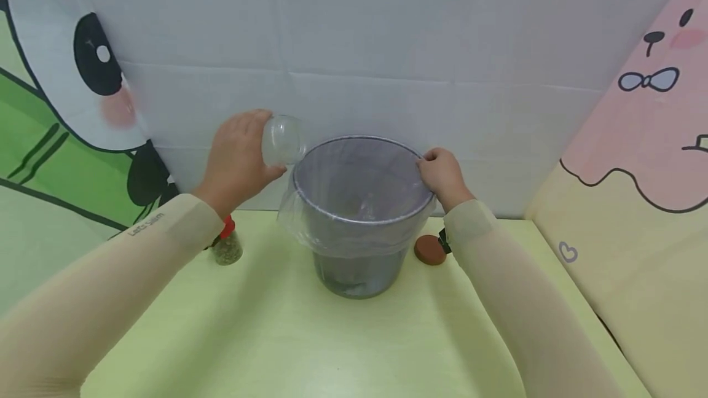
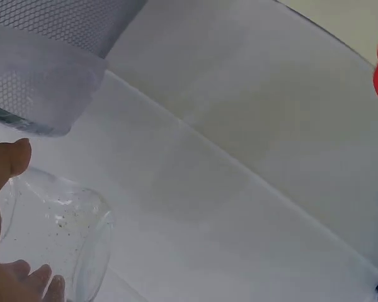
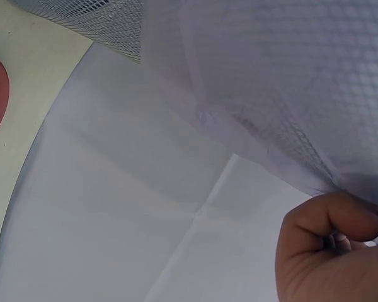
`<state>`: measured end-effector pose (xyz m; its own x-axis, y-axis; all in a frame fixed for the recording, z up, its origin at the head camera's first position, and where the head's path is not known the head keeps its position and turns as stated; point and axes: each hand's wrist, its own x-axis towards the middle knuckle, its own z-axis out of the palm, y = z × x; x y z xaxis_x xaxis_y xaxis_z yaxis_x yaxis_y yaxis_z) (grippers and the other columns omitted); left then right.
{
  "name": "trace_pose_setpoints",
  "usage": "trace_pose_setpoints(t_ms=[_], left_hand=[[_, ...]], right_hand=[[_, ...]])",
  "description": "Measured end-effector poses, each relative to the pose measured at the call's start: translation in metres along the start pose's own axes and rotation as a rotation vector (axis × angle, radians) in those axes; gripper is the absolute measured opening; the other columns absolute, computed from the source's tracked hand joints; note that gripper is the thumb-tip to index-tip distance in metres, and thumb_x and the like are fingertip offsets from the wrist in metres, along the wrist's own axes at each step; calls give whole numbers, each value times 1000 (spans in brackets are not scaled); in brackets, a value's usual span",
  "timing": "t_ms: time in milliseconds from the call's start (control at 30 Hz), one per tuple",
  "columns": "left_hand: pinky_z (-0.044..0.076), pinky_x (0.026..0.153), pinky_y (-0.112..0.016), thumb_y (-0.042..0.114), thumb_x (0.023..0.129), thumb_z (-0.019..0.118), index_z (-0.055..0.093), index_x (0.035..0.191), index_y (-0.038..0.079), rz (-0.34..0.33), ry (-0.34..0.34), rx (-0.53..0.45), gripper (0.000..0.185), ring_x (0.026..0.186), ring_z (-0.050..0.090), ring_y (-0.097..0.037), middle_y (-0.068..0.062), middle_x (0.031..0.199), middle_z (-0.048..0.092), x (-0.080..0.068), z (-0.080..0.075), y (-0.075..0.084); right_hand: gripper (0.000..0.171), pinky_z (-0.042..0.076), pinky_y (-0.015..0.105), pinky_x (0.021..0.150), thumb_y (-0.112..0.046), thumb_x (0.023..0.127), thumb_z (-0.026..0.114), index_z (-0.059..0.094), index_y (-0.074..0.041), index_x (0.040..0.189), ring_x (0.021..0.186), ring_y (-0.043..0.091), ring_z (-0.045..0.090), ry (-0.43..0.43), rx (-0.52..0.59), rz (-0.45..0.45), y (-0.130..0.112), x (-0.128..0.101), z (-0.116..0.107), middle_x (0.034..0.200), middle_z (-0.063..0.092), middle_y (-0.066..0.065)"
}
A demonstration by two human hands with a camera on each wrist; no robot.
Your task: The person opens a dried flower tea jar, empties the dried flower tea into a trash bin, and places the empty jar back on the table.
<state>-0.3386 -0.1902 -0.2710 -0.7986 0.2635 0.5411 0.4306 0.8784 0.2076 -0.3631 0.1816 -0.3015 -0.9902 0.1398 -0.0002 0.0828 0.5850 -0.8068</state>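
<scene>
My left hand [image 1: 238, 155] holds a clear jar [image 1: 284, 139], tipped sideways next to the left rim of a mesh bin [image 1: 362, 278]. In the left wrist view, tiny brown specks show inside the jar [image 2: 60, 220], with the thumb on one side and fingertips on the other. A translucent plastic bag [image 1: 354, 239] lines the bin and folds down over its outside. On the right rim, my right hand [image 1: 444, 178] grips the edge together with the bag. The right wrist view shows its curled fingers [image 3: 327, 217] at the bag's fold.
Left of the bin, a small jar with a red lid [image 1: 228, 247] stands partly behind the left sleeve. A round reddish-brown lid [image 1: 429, 250] lies to the bin's right on the pale yellow table [image 1: 332, 349]. Behind rises a white sheet [image 1: 365, 35] with cartoon figures at both sides.
</scene>
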Motion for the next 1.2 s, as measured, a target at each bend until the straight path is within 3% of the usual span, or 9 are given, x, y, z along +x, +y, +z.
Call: trace_pose_setpoints(t_ms=[200,433,567,800,967,1200], left_hand=[[26,119,-54,27,78,90,36,155,3,-114,30,-186,97,142,36,-40,-17,153,44,-7,7,-4],[36,112,-56,29,77,92,32,156,7,-216,64,-389,101,137,40,-35,-14,153,41,-17,16,-7],[38,109,-56,28,77,92,31,157,8,-266,78,-459,102,133,43,-34,-13,151,42,-23,14,-8],[43,102,-55,41,77,91,28,156,14,-390,68,-629,104,130,45,-31,-7,151,41,-33,8,-12],[46,99,-51,34,78,92,32,152,15,-413,70,-759,98,128,45,-29,-5,151,40,-44,19,-18],[44,101,-50,31,80,91,32,153,17,-453,69,-852,95,131,43,-27,-6,151,41,-70,37,-21]], right_hand=[[30,51,48,89,-24,108,52,58,-1,128,104,32,57,3,2,3,-1,2,3,124,58,18],[29,51,47,86,-24,108,53,58,-2,125,101,32,57,26,2,-1,-3,6,7,121,58,17],[30,52,48,87,-25,108,53,58,-2,127,103,32,58,21,9,6,-3,8,8,123,58,18],[34,51,48,89,-25,108,52,57,-2,132,106,33,57,18,2,19,-4,10,7,127,57,18],[35,51,48,90,-26,108,52,56,-2,133,107,33,57,21,5,27,-4,13,7,128,57,18],[35,52,50,92,-26,108,53,57,-2,132,110,34,58,36,-8,26,-4,14,9,129,58,19]])
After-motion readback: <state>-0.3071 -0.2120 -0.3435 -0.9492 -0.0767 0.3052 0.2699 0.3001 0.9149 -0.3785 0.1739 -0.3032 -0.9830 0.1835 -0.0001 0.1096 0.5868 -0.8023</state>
